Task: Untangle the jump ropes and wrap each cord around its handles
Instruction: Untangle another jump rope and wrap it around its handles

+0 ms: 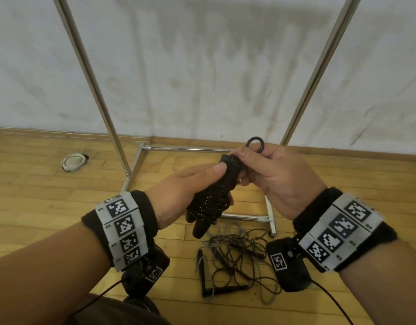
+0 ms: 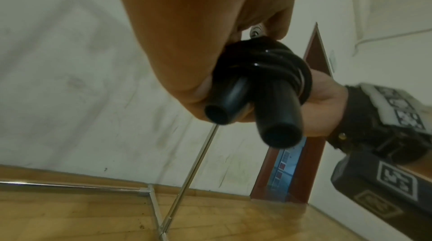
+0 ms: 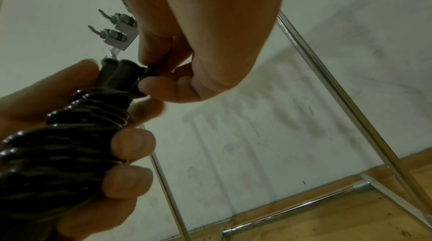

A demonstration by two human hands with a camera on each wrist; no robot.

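Note:
A black jump rope bundle (image 1: pixel 210 201) hangs in front of me: its two handles lie side by side with the cord coiled tightly round them. My left hand (image 1: pixel 197 184) grips the coil, thumb on top near the upper end. My right hand (image 1: pixel 249 160) pinches the cord's last stretch at the handles' top, and a small loop of cord (image 1: pixel 255 138) stands above its fingers. The left wrist view shows the two handle butts (image 2: pixel 278 115) sticking out below the coil. In the right wrist view my right fingertips (image 3: pixel 149 86) press the cord against the handle tops (image 3: pixel 119 73).
On the wooden floor below my hands lies a tangle of black and grey jump ropes (image 1: pixel 235 256) with loose handles. A chrome rack frame (image 1: pixel 136 165) stands against the stained white wall, with grey hooks (image 3: pixel 117 36) up high. A white round object (image 1: pixel 73 162) lies at left.

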